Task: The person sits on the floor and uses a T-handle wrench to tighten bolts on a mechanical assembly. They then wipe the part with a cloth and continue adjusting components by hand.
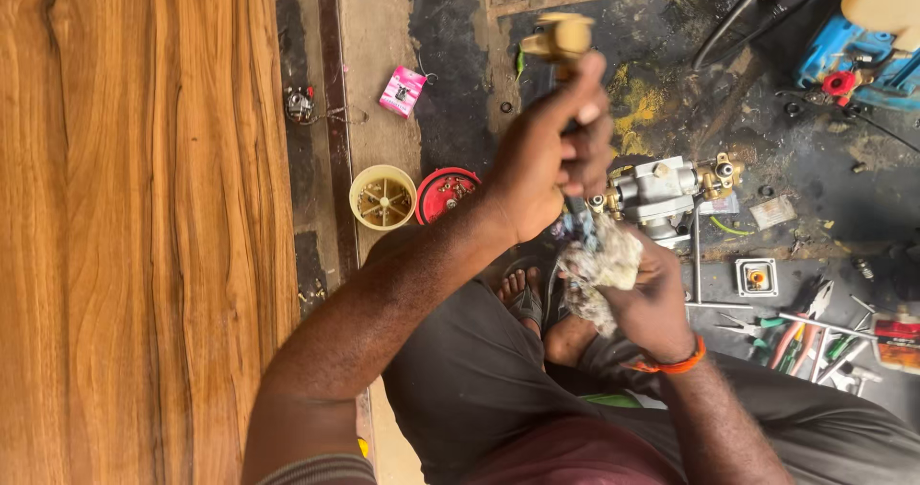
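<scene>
Hands are working mid-clean: left hand is clenching a brass-topped rod upright, while right hand, just below it, is gripping a dirty rag around its lower end. Grey pump body is sitting beyond, seemingly awaiting reassembly.

Brass-headed rod upright in left hand; dirty cloth wad wrapped round its lower end.
</scene>
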